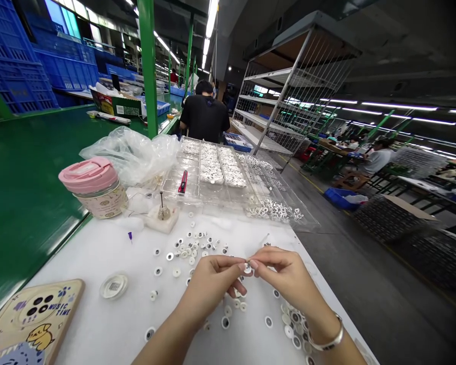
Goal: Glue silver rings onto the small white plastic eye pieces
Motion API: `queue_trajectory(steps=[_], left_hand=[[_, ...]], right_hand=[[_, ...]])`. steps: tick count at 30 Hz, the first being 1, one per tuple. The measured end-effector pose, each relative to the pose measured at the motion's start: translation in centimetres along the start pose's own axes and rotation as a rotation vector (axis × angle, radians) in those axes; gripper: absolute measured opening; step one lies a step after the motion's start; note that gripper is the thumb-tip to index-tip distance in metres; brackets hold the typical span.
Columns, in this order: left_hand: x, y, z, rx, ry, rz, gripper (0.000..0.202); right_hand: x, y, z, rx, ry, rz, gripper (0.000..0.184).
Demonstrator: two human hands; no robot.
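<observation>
Between the fingertips of both hands, over the white table top (95,324), is a small round white part with a dark centre (247,268). My left hand (218,276) pinches it from the left. From the right, my right hand (283,271) pinches it too, thumb and forefinger together; a bracelet circles that wrist. What else the fingertips hold is too small to tell. Several similar white discs (186,251) lie scattered beyond my hands, and more discs (294,324) are gathered beside my right wrist.
Clear compartment trays (220,190) of small white parts fill the far end, with a red cutter (183,181) on them. At left are a pink-lidded cup (95,187), a small glass bottle (163,212), a round clear dish (114,286) and a phone (34,319). A person (205,114) sits ahead.
</observation>
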State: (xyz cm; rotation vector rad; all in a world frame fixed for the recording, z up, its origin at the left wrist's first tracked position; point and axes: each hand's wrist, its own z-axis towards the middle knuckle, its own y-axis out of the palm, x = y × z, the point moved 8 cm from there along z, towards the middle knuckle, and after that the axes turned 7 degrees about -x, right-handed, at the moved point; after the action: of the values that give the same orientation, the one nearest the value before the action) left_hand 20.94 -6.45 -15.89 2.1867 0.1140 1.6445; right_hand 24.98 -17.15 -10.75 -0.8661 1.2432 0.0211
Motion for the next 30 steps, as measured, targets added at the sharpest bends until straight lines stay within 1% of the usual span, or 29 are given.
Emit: queue_trajectory(steps=[3, 10, 14, 17, 19, 21, 24, 27, 30], left_hand=[[0.1, 0.0, 0.0, -0.009, 0.0, 0.007, 0.031], [-0.4, -0.2, 0.0, -0.047, -0.015, 0.034, 0.034], [-0.4, -0.2, 0.0, -0.062, -0.03, 0.001, 0.032], [-0.7, -0.1, 0.1, -0.098, -0.065, -0.034, 0.031], [-0.7, 0.1, 0.1, -0.127, -0.059, -0.046, 0.03], [-0.6, 0.3, 0.1, -0.162, -0.038, -0.046, 0.027], [-0.5, 0.7, -0.1, -0.212, -0.023, -0.068, 0.025], [-0.3, 0.8, -0.1, -0.219, -0.018, -0.092, 0.025], [-0.1, 0.7, 0.0, -0.184, 0.002, -0.054, 0.028]], right_hand=[[-0.1, 0.1, 0.1, -0.017, -0.014, -0.028, 0.018], [-0.3, 0.1, 0.0, -0.012, -0.04, -0.065, 0.017], [-0.8, 0.0, -0.2, -0.032, -0.133, -0.086, 0.016], [-1.4, 0.0, -0.5, -0.049, -0.214, -0.107, 0.016], [-1.7, -0.1, -0.7, -0.057, -0.251, -0.114, 0.016], [-2.3, -0.1, -0.9, -0.072, -0.303, -0.119, 0.019], [-3.2, 0.1, -1.4, -0.097, -0.382, -0.149, 0.03], [-3.8, 0.1, -1.7, -0.069, -0.416, -0.196, 0.035], [-3.6, 0.1, -1.7, -0.021, -0.387, -0.215, 0.032]])
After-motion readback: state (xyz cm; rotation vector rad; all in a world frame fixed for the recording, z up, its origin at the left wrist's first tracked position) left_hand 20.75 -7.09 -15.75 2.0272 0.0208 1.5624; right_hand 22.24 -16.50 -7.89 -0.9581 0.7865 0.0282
